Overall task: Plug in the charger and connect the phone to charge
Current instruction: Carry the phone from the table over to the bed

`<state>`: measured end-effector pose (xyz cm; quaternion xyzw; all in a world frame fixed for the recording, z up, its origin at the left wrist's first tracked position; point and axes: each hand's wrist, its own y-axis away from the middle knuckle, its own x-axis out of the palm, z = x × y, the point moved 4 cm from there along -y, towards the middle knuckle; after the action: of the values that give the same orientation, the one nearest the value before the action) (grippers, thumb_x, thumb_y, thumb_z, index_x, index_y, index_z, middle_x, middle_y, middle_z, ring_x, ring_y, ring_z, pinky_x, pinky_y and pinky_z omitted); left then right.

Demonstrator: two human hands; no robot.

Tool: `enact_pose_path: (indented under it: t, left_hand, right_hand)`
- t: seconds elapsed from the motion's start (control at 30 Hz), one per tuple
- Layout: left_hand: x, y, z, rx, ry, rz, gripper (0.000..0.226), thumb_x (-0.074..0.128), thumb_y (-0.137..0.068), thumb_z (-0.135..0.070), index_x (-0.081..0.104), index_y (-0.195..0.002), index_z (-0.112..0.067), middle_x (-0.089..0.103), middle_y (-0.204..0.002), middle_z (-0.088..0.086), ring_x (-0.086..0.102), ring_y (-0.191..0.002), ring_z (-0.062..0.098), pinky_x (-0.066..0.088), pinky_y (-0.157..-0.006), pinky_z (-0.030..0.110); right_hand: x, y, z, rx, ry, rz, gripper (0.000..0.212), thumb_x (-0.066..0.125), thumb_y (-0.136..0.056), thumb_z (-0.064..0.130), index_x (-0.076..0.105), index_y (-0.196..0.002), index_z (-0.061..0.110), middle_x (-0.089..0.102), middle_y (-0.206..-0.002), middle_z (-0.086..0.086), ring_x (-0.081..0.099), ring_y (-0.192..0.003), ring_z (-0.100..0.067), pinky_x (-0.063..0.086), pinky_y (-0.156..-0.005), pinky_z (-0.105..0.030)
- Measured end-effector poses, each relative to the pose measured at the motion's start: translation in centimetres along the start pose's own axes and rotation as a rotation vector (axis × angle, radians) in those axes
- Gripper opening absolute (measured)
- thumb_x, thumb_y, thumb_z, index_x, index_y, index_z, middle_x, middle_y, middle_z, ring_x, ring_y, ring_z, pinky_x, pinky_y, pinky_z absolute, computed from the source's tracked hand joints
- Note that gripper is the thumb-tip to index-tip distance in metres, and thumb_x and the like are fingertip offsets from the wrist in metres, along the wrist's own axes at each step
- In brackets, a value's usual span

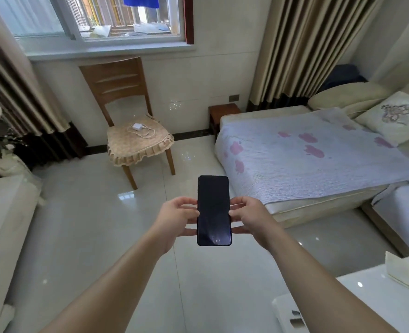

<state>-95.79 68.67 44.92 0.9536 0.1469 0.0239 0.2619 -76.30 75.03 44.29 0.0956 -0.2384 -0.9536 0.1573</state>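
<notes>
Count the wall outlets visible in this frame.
1: a dark outlet plate on the wall under the window, between the chair and the curtain, above the small wooden stand. Others may be hidden behind furniture or curtains.

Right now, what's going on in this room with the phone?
A person stands in a bedroom holding a dark phone out in front, the left hand and right hand gripping its two long edges. The screen is black. The white charger with its coiled cable lies on the cushioned chair under the window, not plugged in. A wall socket sits beside the curtain, near the bed. So charging has not begun yet.
</notes>
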Motion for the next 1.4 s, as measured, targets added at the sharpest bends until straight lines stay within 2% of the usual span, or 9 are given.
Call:
enact_pose_path:
  t: [0.13, 0.3, 0.43, 0.67, 0.83, 1.07, 1.27, 1.4]
  left_hand:
    - [-0.7, -3.9, -2.6, -0.015, 0.000, 0.026, 0.024, 0.059, -0.090, 0.009, 0.068, -0.106, -0.006, 0.077, -0.098, 0.017, 0.078, -0.080, 0.028, 0.064, -0.065, 0.043]
    - [-0.3, -9.8, -5.7, -0.012, -0.003, 0.040, 0.024, 0.059, -0.090, 0.010, 0.067, -0.108, -0.005, 0.077, -0.100, 0.018, 0.078, -0.084, 0.031, 0.064, -0.069, 0.046]
    - [0.6, -15.3, -8.5, -0.017, -0.010, 0.031, 0.025, 0.059, -0.090, 0.010, 0.067, -0.108, -0.006, 0.077, -0.100, 0.018, 0.078, -0.084, 0.030, 0.065, -0.069, 0.046]
    - [2.8, -24.8, -14.3, -0.027, 0.010, 0.054, 0.033, 0.058, -0.090, 0.010, 0.069, -0.112, -0.012, 0.077, -0.103, 0.018, 0.077, -0.089, 0.032, 0.064, -0.070, 0.047]
    - [3.8, -30.5, -17.4, -0.030, 0.026, 0.090, 0.034, 0.059, -0.089, 0.009, 0.071, -0.112, -0.013, 0.079, -0.099, 0.016, 0.078, -0.085, 0.030, 0.062, -0.063, 0.040]
    - [4.0, -39.6, -20.7, -0.036, 0.011, 0.139, 0.036, 0.058, -0.089, 0.009, 0.070, -0.113, -0.015, 0.080, -0.097, 0.014, 0.078, -0.087, 0.030, 0.062, -0.063, 0.040]
    - [4.0, -48.4, -24.2, -0.016, -0.026, 0.222, 0.035, 0.060, -0.087, 0.006, 0.072, -0.110, -0.018, 0.079, -0.100, 0.015, 0.078, -0.088, 0.030, 0.063, -0.066, 0.041]
    - [4.4, -53.3, -26.2, -0.016, -0.059, 0.278, 0.036, 0.061, -0.083, 0.005, 0.074, -0.108, -0.017, 0.079, -0.098, 0.015, 0.078, -0.087, 0.030, 0.062, -0.066, 0.041]
  right_hand:
    - [0.5, -3.8, 2.4, 0.002, -0.007, -0.002, 0.025, 0.051, -0.089, -0.002, 0.063, -0.108, 0.009, 0.071, -0.103, -0.010, 0.072, -0.080, -0.020, 0.059, -0.059, -0.033]
    - [-0.1, -9.8, 5.2, -0.003, -0.010, 0.006, 0.028, 0.050, -0.089, -0.002, 0.065, -0.106, 0.014, 0.073, -0.094, -0.003, 0.073, -0.077, -0.017, 0.058, -0.060, -0.033]
    - [-1.3, -15.4, 7.8, -0.013, 0.005, 0.012, 0.028, 0.051, -0.088, -0.001, 0.065, -0.106, 0.015, 0.074, -0.099, -0.006, 0.075, -0.077, -0.017, 0.058, -0.058, -0.030]
    - [-4.3, -24.8, 13.3, -0.013, 0.026, -0.002, 0.028, 0.050, -0.089, -0.001, 0.064, -0.106, 0.017, 0.071, -0.104, -0.008, 0.074, -0.085, -0.023, 0.061, -0.064, -0.035]
    - [-5.8, -29.8, 16.6, -0.005, 0.027, -0.021, 0.029, 0.050, -0.089, -0.002, 0.063, -0.109, 0.015, 0.071, -0.106, -0.011, 0.073, -0.090, -0.027, 0.063, -0.072, -0.042]
    - [-6.1, -37.3, 20.0, 0.020, 0.005, -0.072, 0.029, 0.049, -0.091, -0.004, 0.063, -0.111, 0.012, 0.070, -0.108, -0.014, 0.072, -0.094, -0.030, 0.063, -0.079, -0.048]
    - [-6.2, -44.7, 22.3, 0.040, -0.064, -0.139, 0.030, 0.048, -0.091, -0.006, 0.061, -0.114, 0.009, 0.066, -0.116, -0.018, 0.069, -0.094, -0.029, 0.064, -0.073, -0.044]
    - [-6.6, -48.5, 23.3, 0.044, -0.135, -0.203, 0.029, 0.048, -0.089, -0.006, 0.063, -0.109, 0.008, 0.064, -0.119, -0.014, 0.071, -0.086, -0.024, 0.064, -0.066, -0.042]
